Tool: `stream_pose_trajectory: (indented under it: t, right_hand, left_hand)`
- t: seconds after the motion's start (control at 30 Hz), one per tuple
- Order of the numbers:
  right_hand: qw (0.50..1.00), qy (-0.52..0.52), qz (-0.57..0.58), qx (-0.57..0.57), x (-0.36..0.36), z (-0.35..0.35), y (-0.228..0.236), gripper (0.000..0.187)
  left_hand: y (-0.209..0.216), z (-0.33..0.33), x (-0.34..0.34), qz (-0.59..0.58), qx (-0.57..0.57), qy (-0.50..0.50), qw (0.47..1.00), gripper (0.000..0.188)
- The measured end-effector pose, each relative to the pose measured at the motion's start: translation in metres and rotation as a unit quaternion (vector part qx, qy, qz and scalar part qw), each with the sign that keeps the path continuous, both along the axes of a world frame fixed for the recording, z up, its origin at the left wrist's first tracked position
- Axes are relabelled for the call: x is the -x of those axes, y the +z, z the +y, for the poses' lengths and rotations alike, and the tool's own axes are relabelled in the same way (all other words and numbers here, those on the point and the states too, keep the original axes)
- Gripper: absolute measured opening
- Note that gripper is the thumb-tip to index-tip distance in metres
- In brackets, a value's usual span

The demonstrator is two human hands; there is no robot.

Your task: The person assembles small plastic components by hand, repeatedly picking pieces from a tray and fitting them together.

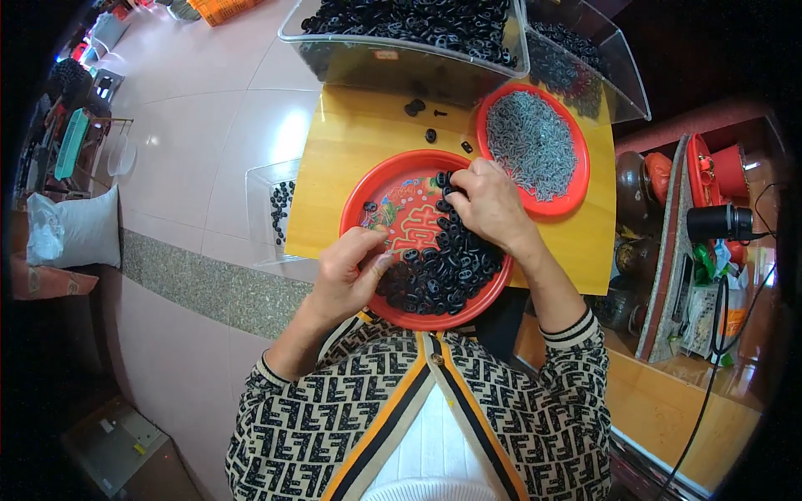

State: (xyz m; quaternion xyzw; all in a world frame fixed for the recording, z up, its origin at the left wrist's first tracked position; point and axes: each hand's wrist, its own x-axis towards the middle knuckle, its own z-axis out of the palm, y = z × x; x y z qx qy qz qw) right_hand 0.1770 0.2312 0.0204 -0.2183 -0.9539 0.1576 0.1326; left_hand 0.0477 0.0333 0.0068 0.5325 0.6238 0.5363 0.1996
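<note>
Head view, looking down: my left hand (349, 265) rests on the near left rim of the red plate (368, 200), fingers curled in with thumb and forefinger pinched together; whatever sits between them is too small to make out. My right hand (489, 204) lies over the far right part of the same plate, fingers bent down onto the small black ring parts (439, 275), closed loosely around a few of them at the heap's far edge. That heap fills the near right half of the plate, which sits at the near edge of the small wooden counter (334, 167). Just beside it, toward the far right corner, a second red plate (576, 179) carries grey metal pins (530, 142). A few loose black parts (415, 107) lie on the counter's far side, in front of a clear plastic bin (351, 50) heaped with more black parts.
</note>
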Motion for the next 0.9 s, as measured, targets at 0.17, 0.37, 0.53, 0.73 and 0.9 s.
stream_pose_trajectory:
  t: [0.17,0.37,0.53,0.73,0.9]
  right_hand:
    - [0.999,-0.013,-0.035,-0.023,0.009,-0.010,-0.007,0.012]
    - [1.000,0.011,0.013,-0.008,0.005,-0.015,-0.008,0.008]
    - [0.965,0.047,0.140,0.219,-0.009,-0.054,0.020,0.014]
    - [0.949,0.060,0.153,0.267,-0.024,-0.085,0.023,0.022]
    - [0.939,0.035,0.123,0.319,-0.029,-0.086,0.023,0.020]
  left_hand:
    - [-0.002,0.002,0.001,-0.001,0.006,0.000,1.000,0.023]
    - [0.000,0.005,0.000,-0.003,-0.016,0.005,1.000,0.023]
    - [-0.001,0.006,-0.008,-0.020,-0.010,0.021,1.000,0.021]
    - [0.004,0.002,-0.023,-0.416,0.120,-0.086,0.897,0.017]
    - [0.004,0.006,-0.024,-0.329,0.125,-0.077,0.933,0.013]
